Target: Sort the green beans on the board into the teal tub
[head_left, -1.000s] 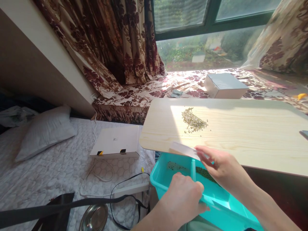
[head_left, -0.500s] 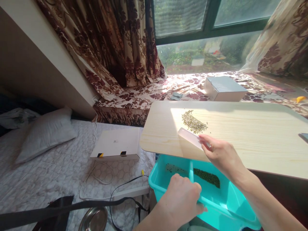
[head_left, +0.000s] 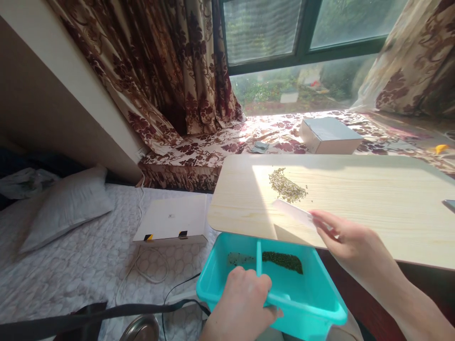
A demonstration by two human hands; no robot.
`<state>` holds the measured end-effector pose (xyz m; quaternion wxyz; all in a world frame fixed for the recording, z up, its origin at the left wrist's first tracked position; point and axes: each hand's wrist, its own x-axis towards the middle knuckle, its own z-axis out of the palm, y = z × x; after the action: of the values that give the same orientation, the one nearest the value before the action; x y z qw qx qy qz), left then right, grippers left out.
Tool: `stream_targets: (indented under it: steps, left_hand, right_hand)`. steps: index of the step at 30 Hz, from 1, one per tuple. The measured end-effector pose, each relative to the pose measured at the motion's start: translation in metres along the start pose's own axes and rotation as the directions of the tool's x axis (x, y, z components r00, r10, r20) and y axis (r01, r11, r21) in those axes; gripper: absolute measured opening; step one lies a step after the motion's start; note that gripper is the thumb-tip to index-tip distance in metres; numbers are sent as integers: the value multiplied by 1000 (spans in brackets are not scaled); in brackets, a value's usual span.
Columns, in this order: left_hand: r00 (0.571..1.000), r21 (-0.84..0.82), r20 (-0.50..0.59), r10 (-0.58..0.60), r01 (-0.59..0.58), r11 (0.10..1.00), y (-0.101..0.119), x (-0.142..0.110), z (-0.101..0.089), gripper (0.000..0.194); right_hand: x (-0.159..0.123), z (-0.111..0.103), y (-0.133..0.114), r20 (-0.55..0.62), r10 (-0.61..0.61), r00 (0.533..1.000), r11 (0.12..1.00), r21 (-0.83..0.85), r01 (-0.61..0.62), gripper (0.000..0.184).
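My left hand (head_left: 245,300) is closed on the near rim of a turquoise bin (head_left: 313,307), beside its divider. In the bin's right compartment lies a heap of small dark green beans (head_left: 283,260); a thin scatter of beans (head_left: 239,258) shows in the left one. My right hand (head_left: 343,237) pinches one end of a flat white plastic strip (head_left: 293,211) above the wooden tabletop (head_left: 369,203). The strip's free end is just short of a loose pile of small greenish beans (head_left: 286,185) lying on the board. Whether it touches the board I cannot tell.
The bin sits below the tabletop's front edge. A white box (head_left: 174,219) and a cable lie on the bed (head_left: 88,232) at left, with a metal bowl (head_left: 140,329) near the bottom. Another box (head_left: 329,135) stands on the windowsill behind the board.
My left hand and the bin have shifted left. The right hand has moved right and slightly down with the strip, which is now seen more edge-on. The bean pile looks the same.
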<state>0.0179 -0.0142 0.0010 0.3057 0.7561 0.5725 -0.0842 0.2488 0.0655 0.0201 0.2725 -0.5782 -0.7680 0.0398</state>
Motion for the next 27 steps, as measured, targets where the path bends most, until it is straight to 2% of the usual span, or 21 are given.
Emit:
stream_targets:
  steps: [1,4,8,11,18,27]
  left_hand:
    - [1000,2,11,-8,8,1000,0,1,0,34]
    - [1000,6,26,-16,16,1000,1,5,1,34]
    - [998,10,51,-25,24,1000,5,9,2,35]
    - [998,7,63,-22,21,1000,6,10,2,36]
    - [999,-1,13,-44,44,999,0,11,2,36]
    - [999,6,-14,-38,38,999,-1,6,2,35]
  right_hand:
    - [3,-1,13,-54,35,998,997,-71,-39,31]
    - [10,-2,46,-158,37,987,967,-243,-75,29]
    - [13,3,64,-203,30,979,941,-325,-96,30]
    - [13,10,63,-196,38,980,941,-323,-101,32]
    - [16,26,49,-151,24,988,961,-268,-64,33]
    - [17,39,21,-116,-70,991,973,-229,42,34]
